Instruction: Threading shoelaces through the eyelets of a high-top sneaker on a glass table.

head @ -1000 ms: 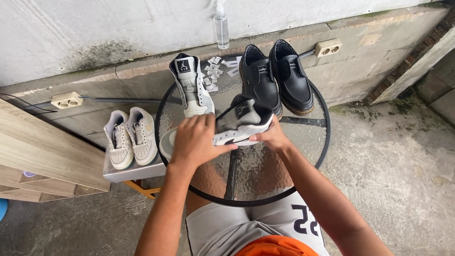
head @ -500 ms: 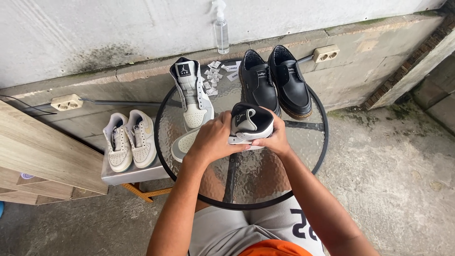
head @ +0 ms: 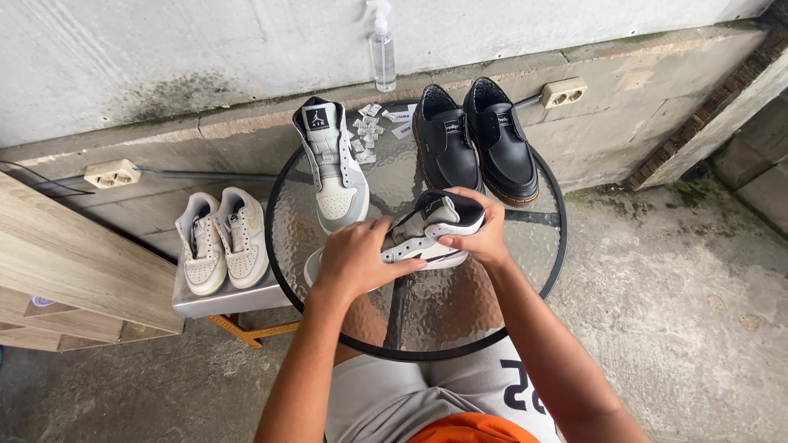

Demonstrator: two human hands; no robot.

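Both my hands hold a grey, white and black high-top sneaker [head: 427, 230] just above the round glass table [head: 525, 328]. My left hand [head: 355, 258] covers its toe end. My right hand [head: 480, 234] grips its heel and collar. The shoe lies on its side with the opening turned toward the wall. Its mate, a matching high-top sneaker [head: 332, 164], stands upright on the glass just beyond my left hand.
A pair of black leather shoes [head: 476, 143] stands at the table's far right, with small white packets [head: 369, 131] beside them. A clear spray bottle [head: 382, 53] and two power sockets sit on the concrete ledge. Pale low sneakers [head: 222, 242] rest on a metal stool, left.
The held sneaker has been turned over in my hands, from upright with its opening facing me to lying sideways. My hands moved slightly toward me.
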